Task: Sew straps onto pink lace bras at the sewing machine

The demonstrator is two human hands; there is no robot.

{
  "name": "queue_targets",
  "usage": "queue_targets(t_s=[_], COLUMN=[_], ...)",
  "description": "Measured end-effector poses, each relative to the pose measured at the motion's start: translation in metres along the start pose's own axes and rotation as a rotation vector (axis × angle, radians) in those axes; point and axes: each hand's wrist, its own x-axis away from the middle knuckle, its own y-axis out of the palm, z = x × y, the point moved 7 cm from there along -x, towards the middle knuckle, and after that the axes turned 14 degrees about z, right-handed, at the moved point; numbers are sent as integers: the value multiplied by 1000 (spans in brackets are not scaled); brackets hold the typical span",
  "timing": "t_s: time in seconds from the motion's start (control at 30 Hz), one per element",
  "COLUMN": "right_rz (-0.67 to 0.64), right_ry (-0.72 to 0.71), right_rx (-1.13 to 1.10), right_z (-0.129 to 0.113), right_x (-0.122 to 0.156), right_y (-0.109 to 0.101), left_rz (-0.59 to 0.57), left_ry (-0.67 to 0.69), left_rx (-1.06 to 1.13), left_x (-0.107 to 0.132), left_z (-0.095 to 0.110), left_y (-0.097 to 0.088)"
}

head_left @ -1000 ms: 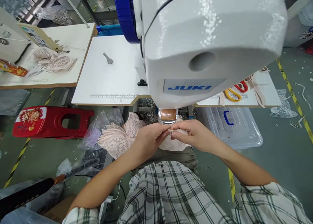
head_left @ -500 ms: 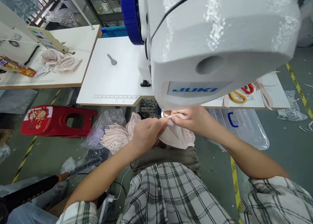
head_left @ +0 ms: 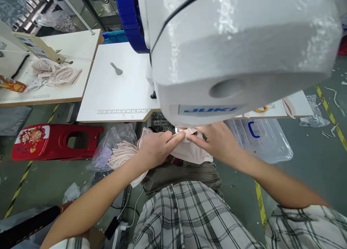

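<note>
Both of my hands meet just under the head of a white JUKI sewing machine (head_left: 230,57). My left hand (head_left: 155,147) pinches the top edge of a pale pink lace garment piece (head_left: 191,153) with thumb and forefinger. My right hand (head_left: 217,140) grips the same edge from the right, fingers closed on it. The fabric hangs down over my lap. The machine head hides the needle area and part of my right hand's fingers.
A pile of pink lace pieces (head_left: 121,155) in a clear bag lies left of my lap. A white table (head_left: 116,93) holds a small grey tool (head_left: 116,68). There is a red stool (head_left: 51,140) on the floor at the left, a clear plastic bin (head_left: 260,140) at the right, and more lace pieces (head_left: 54,73) on the far left table.
My hands and the fabric have risen from in front of the machine head to right under it. The view tilted, so the machine head now covers more of the right table.
</note>
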Motion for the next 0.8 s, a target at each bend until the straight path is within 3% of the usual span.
queue_targets(t_s=[0.1, 0.2, 0.3, 0.37, 0.53, 0.6, 0.8], right_rz=[292, 486, 458, 391, 295, 300, 294], right_ry=[-124, -152, -152, -101, 410, 511, 304], right_rx=[104, 184, 170, 73, -375, -521, -344], right_z=[-6, -10, -12, -9, 21, 25, 23], right_x=[18, 27, 25, 26, 55, 63, 36], right_y=[-4, -8, -6, -1, 33, 43, 17], left_rz=[-83, -164, -198, -151, -54, -51, -35], left_ry=[-89, -2, 191, 231, 103, 37, -105], left_rx=[1, 47, 101, 106, 89, 46, -111], left_x=[-2, -2, -2, -5, -15, -18, -28], left_z=[-2, -6, -9, -12, -4, 5, 26], left_y=[-1, 1, 4, 3, -2, -5, -14])
